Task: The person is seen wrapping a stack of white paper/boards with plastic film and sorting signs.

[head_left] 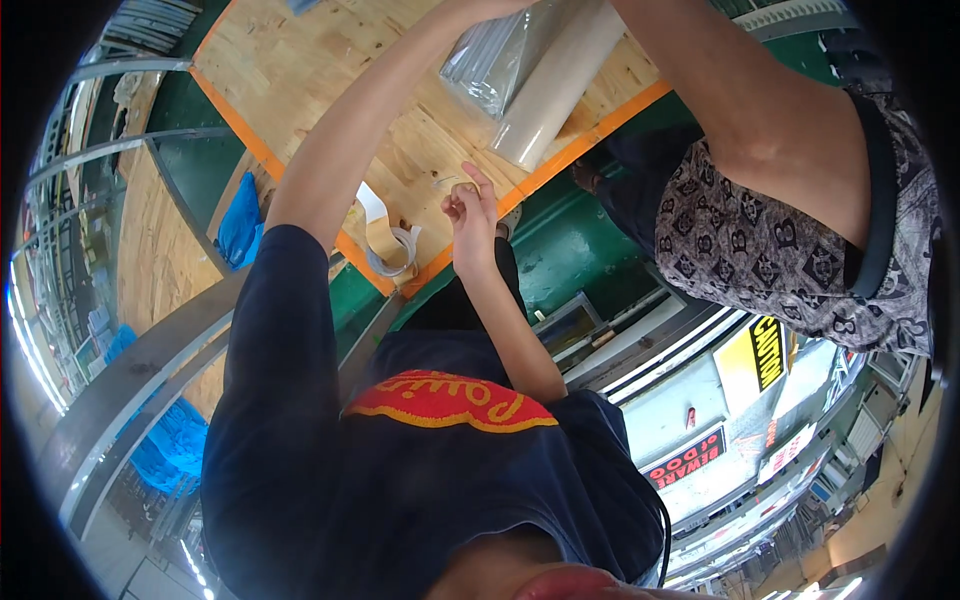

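While the right hand (471, 210), forefinger out and other fingers bent, hung near the tape roll (381, 238), I could not tell whether it gripped anything; the left hand (497, 6), mostly out of view, its grip also unclear, was near plastic-wrapped strips (488, 65) lying on the wooden table (335, 85)

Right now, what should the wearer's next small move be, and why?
Perhaps bring the right hand left to the tape roll: it lies nearby, near the corner of the table, a strip trailing loose, and that hand isn't touching it.
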The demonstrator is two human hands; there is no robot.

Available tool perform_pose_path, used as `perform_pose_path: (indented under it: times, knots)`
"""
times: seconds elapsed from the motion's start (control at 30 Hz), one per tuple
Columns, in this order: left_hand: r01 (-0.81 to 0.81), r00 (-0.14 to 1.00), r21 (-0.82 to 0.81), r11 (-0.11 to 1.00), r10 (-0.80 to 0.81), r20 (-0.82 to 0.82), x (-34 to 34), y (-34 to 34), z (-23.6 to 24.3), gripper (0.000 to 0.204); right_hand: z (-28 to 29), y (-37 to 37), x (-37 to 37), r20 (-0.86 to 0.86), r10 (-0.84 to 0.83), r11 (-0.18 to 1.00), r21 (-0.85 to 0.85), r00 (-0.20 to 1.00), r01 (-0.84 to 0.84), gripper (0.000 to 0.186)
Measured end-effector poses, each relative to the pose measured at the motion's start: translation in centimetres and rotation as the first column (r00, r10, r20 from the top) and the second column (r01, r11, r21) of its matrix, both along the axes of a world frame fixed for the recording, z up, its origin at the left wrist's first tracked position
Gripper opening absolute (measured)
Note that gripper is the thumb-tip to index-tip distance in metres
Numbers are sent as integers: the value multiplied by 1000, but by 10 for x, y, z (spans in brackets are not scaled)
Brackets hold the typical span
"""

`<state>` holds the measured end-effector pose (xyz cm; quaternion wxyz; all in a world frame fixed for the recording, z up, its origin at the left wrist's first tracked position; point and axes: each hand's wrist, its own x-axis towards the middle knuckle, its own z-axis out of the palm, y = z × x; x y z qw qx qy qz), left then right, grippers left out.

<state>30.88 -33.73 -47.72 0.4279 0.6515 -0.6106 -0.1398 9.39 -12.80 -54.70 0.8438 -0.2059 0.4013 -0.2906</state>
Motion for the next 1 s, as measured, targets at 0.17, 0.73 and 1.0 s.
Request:
perform_pose_path:
  times: [0.17,0.73,1.0]
  knots:
    - [85,996,-134,987,-85,6,30,3,-5,64,-6,-12,14,155,-15,988,156,988,-9,36]
    - [60,987,-94,994,-73,-143,15,-21,-1,74,-1,-54,65,716,-223,937,346,662,-58,56]
    - [72,980,-76,995,-85,-181,8,-21,3,78,25,-84,56,700,-469,780,614,540,-119,83]
